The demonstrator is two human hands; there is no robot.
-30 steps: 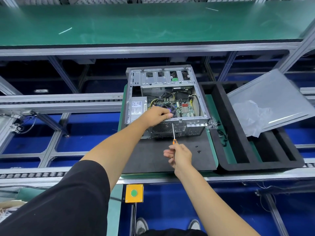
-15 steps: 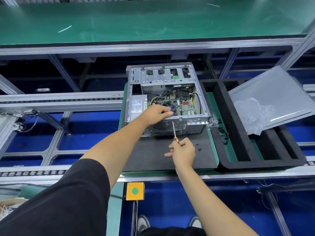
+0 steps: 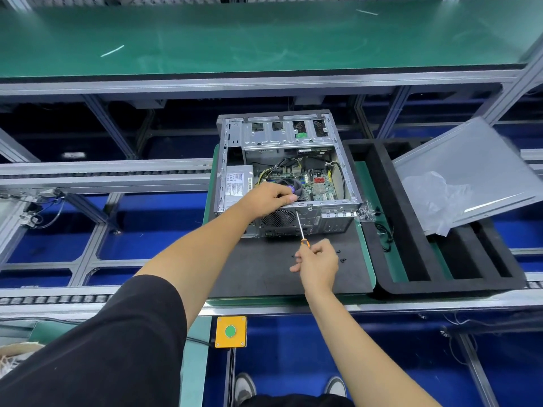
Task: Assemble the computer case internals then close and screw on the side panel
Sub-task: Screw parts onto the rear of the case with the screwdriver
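Case (image 3: 286, 171), open grey metal desktop tower with the side off, lay on a dark grey foam mat (image 3: 264, 274) on the green pallet between the conveyor rails. Your left hand (image 3: 269, 198) sat on the near top edge of the case, fingers curled over the rim right by the black CPU fan (image 3: 291, 185); what they pinched, if anything, could not be told. Your right hand (image 3: 318, 264) gripped the orange-handled screwdriver (image 3: 302, 227), fingers wrapped round the handle, little finger sticking out. The shaft ran up to the rear panel of the case, tip touching just beside the round fan grille (image 3: 277, 217). Green motherboard (image 3: 316, 186) lay inside with yellow and black cables above it. Silver power supply (image 3: 236, 185) at the left wall carried a white label, print too small to read. A few small black screws (image 3: 340, 255) lay loose on the mat just right of your right hand. Black foam tray (image 3: 411, 230) with long slots stood to the right; the grey side panel (image 3: 470, 168) rested tilted across it, clear plastic bag (image 3: 435, 198) on top. Yellow box with a green button (image 3: 230, 331) hung below the near rail, no writing legible.
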